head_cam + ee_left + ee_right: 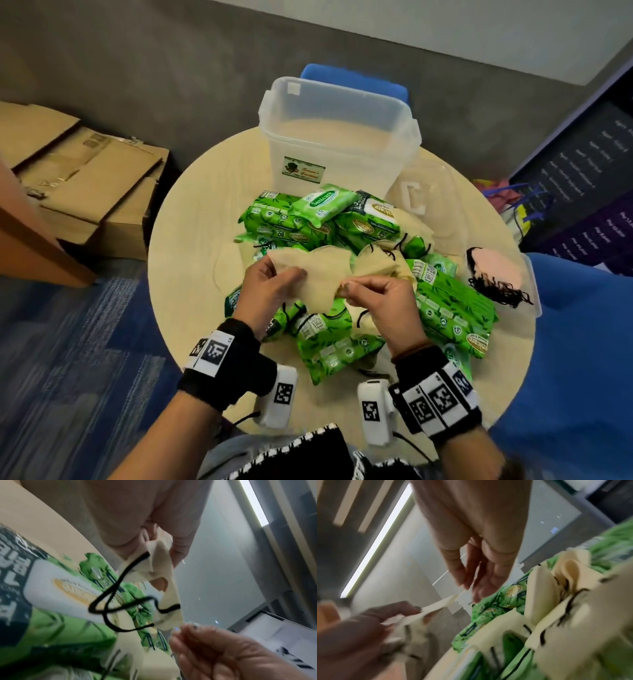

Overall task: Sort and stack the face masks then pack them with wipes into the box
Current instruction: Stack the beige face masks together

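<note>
Floor: grey carpet at the far side, blue patterned carpet (85, 342) at near left.
Cardboard boxes (85, 185): flattened and stacked on the floor, left of the table.
Round table (191, 212): pale wood top, carrying everything for the task.
Box (337, 137): clear plastic, open-topped, upright at the far edge of the table, green label on its near wall, nothing visible inside.
Lid (431, 195): clear, lying flat on the table just right of the box.
Wipe packs (452, 301): green, heaped in the middle of the table between box and hands, overlapping one another; one light-green pack (322, 204) on top near the box.
Pink masks (496, 267): small stack with black ear loops at the right edge of the table, apart from the heap.
Beige masks (376, 262): several loose among and on top of the wipe packs, black loops showing.
Held mask (318, 277): beige, lifted above the heap, stretched between both hands; black ear loops (120, 601) dangling below it in the left wrist view.
Left hand (270, 287): fingers curled, pinching the left edge of the held mask.
Right hand (380, 298): fingers curled, pinching the right edge of the same mask.
Wrists: black bands with printed square markers on both.
</note>
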